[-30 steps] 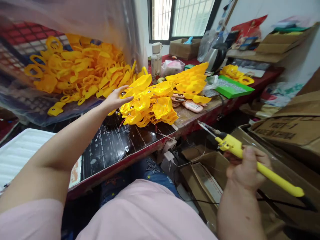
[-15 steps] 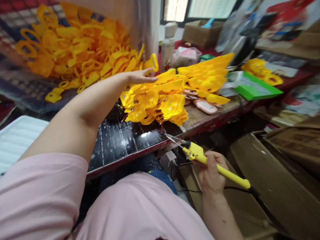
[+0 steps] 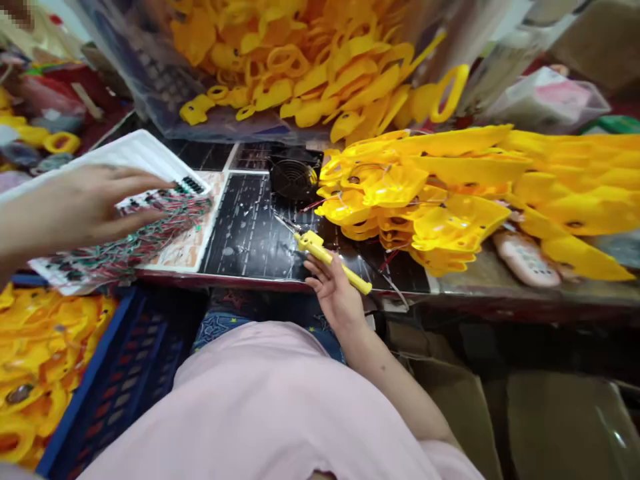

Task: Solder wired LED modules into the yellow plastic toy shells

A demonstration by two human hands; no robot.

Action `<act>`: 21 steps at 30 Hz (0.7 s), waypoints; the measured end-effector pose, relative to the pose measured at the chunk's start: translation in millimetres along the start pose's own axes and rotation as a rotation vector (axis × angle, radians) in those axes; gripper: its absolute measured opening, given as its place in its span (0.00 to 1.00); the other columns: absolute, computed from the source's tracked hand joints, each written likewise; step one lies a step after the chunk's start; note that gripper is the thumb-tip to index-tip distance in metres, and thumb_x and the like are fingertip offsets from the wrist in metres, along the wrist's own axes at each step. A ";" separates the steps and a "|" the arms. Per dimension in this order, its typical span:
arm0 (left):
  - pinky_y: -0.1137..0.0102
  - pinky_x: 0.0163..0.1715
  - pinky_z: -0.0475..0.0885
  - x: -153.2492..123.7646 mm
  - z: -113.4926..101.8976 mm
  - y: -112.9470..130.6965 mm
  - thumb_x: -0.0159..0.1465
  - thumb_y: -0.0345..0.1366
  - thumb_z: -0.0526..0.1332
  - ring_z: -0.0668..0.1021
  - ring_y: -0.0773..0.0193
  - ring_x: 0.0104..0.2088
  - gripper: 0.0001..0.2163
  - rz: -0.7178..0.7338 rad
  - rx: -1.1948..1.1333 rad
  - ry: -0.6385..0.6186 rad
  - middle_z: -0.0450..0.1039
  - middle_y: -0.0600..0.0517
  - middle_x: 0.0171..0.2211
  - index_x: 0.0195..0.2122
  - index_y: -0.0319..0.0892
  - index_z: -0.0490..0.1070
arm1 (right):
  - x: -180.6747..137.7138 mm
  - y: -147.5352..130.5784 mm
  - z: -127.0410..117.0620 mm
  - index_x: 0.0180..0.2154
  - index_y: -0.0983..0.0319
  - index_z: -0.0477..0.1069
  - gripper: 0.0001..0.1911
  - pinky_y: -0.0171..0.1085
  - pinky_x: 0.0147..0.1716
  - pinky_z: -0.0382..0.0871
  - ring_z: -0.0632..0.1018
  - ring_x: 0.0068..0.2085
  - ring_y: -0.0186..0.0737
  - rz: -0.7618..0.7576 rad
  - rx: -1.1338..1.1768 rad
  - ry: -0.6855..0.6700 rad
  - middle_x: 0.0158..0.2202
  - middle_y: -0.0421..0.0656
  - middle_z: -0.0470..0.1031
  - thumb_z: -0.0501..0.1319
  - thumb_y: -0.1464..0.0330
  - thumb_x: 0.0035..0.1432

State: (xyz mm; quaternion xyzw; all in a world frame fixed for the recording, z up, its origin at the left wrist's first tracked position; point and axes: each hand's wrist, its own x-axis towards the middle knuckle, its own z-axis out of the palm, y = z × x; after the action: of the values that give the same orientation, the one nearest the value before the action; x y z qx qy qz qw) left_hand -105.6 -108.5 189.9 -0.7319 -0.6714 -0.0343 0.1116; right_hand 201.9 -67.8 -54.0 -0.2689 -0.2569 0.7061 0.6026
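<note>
Left hand (image 3: 75, 207) swings from yellow shells (image 3: 415, 200) to wired parts (image 3: 165, 213), fingers spread, empty; right hand (image 3: 336, 297) loosely cradles soldering iron (image 3: 325, 257).

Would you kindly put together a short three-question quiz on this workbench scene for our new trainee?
1. True or false: the right hand holds the yellow soldering iron.
2. Which thing is the left hand nearest to?
A. the black fan
B. the bundle of red and green wires
C. the pile of yellow shells
3. Fill the gap: the crate at the lower left, holding yellow parts, is ____ in colour.

Key: 1 true; 2 B; 3 blue.
</note>
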 end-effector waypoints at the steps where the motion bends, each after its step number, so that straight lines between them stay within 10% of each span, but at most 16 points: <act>1: 0.54 0.65 0.69 -29.9 6.2 -11.9 0.49 0.76 0.49 0.80 0.44 0.53 0.38 -0.094 -0.046 -0.013 0.80 0.57 0.53 0.48 0.58 0.80 | 4.8 2.1 3.9 0.43 0.56 0.76 0.33 0.32 0.31 0.83 0.87 0.42 0.40 0.044 0.028 -0.011 0.41 0.43 0.86 0.75 0.41 0.45; 6: 0.53 0.56 0.78 -149.8 50.6 -13.1 0.55 0.63 0.57 0.85 0.45 0.46 0.22 -0.419 -0.249 -0.087 0.84 0.60 0.45 0.42 0.62 0.81 | 32.6 10.1 20.8 0.41 0.57 0.79 0.29 0.36 0.38 0.85 0.86 0.46 0.41 0.156 0.065 0.019 0.44 0.44 0.85 0.75 0.42 0.48; 11: 0.55 0.56 0.79 -199.7 102.1 -4.4 0.62 0.59 0.54 0.85 0.45 0.49 0.23 -0.366 -0.307 -0.268 0.85 0.52 0.48 0.46 0.57 0.84 | 50.4 16.7 32.6 0.39 0.57 0.79 0.16 0.34 0.36 0.84 0.85 0.44 0.37 0.310 0.128 0.091 0.43 0.42 0.85 0.71 0.51 0.60; 15: 0.61 0.54 0.80 -187.2 121.8 -25.1 0.71 0.56 0.51 0.85 0.51 0.49 0.24 -0.111 -0.272 -0.259 0.84 0.48 0.50 0.51 0.50 0.83 | 52.4 16.8 38.0 0.38 0.59 0.78 0.11 0.31 0.35 0.83 0.86 0.42 0.36 0.342 0.128 0.085 0.42 0.43 0.85 0.64 0.59 0.68; 21: 0.61 0.57 0.78 -92.7 151.8 -33.1 0.76 0.40 0.52 0.81 0.54 0.55 0.18 0.386 -0.145 0.035 0.79 0.42 0.56 0.56 0.44 0.79 | 44.1 8.9 41.6 0.40 0.65 0.79 0.24 0.30 0.30 0.82 0.86 0.35 0.37 0.428 0.058 0.073 0.42 0.53 0.85 0.51 0.56 0.76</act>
State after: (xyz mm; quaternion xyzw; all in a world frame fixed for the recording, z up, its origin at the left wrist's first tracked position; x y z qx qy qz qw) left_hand -162.4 -164.6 27.6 -0.8523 -0.5124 -0.0731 0.0748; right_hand 161.2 -27.1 -33.2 -0.3250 -0.1516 0.8149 0.4552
